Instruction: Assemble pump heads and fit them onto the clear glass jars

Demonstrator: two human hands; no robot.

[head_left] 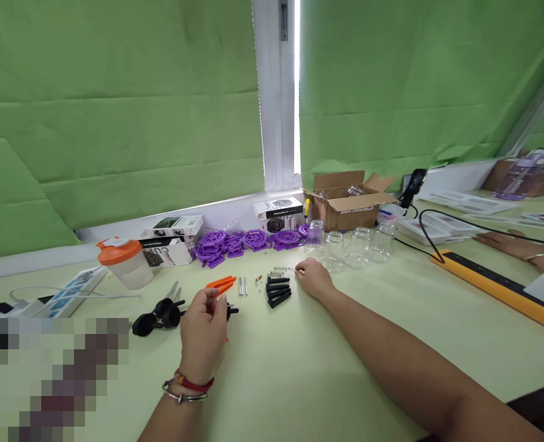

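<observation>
My left hand [204, 328] is closed, thumb and fingers drawn together above the table; what it holds, if anything, is hidden. A black part [232, 311] sticks out behind its fingertips, and orange plastic parts [221, 284] lie just beyond. My right hand [315, 277] rests on the table with its fingertips pinched at one end of a small metal spring [292, 269]. More springs [276, 273] lie to its left, above several black tapered handles [278, 291]. Two metal pins [243, 286] and some tiny brass-coloured bits [258, 281] lie between the hands.
Purple plastic frames [256, 240] line the back between printed boxes [170, 250]. Clear jars [334, 250] stand before an open carton [345, 209]. Black cups [161, 316] and an orange-lidded shaker [127, 263] are left. Another person's hand [514, 244] lies beyond an orange power strip [493, 288].
</observation>
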